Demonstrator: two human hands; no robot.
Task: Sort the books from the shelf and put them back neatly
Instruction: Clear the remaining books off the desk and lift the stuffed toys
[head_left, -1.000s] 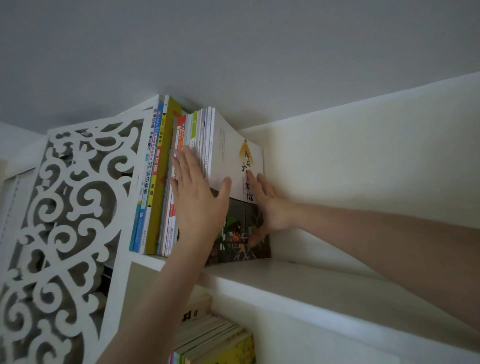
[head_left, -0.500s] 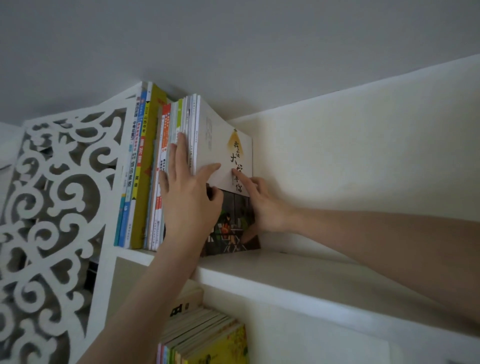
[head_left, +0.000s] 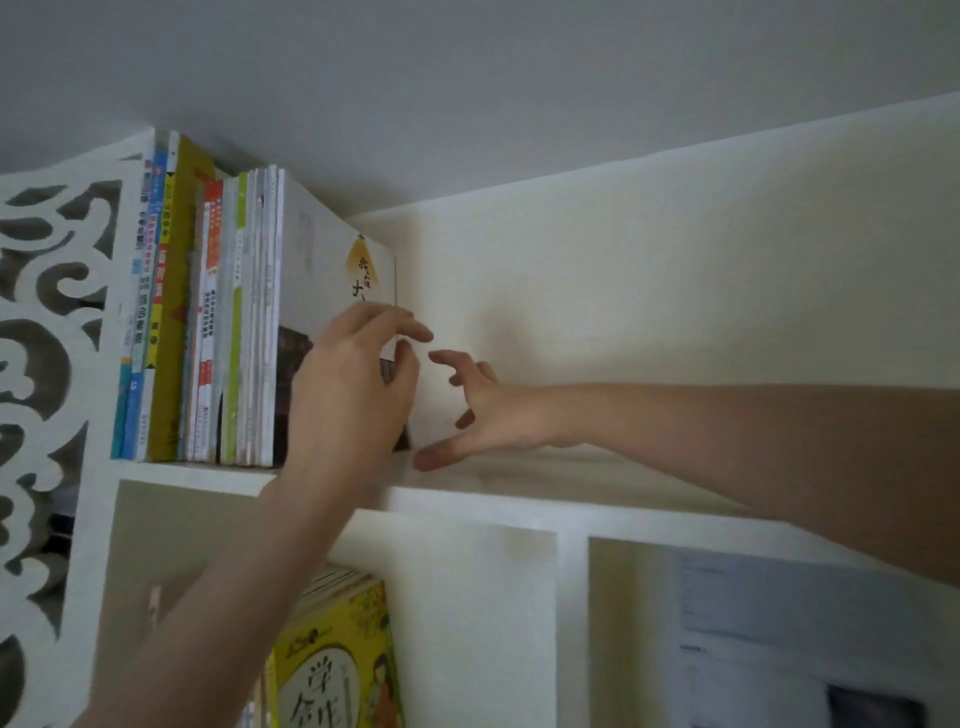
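Observation:
A row of upright books (head_left: 208, 312) stands at the left end of the top shelf (head_left: 571, 483). The outermost one, a white-cover book (head_left: 322, 260) with a yellow emblem and a dark picture lower down, faces right. My left hand (head_left: 353, 395) hovers in front of that cover, fingers loosely curled past its rear edge, thumb apart from them, holding nothing. My right hand (head_left: 483, 410) is just right of the book, off it, fingers spread, thumb near the shelf board.
A carved white openwork side panel (head_left: 57, 364) bounds the shelf on the left. Below, a compartment holds a yellow book (head_left: 337, 665) with others behind it. The lower right compartment contains pale papers (head_left: 779, 639). The top shelf stretches bare to the right.
My right hand has lifted off the white cover and moved right. My left hand slid from the spines across to the cover's rear edge. The view shifted down and right.

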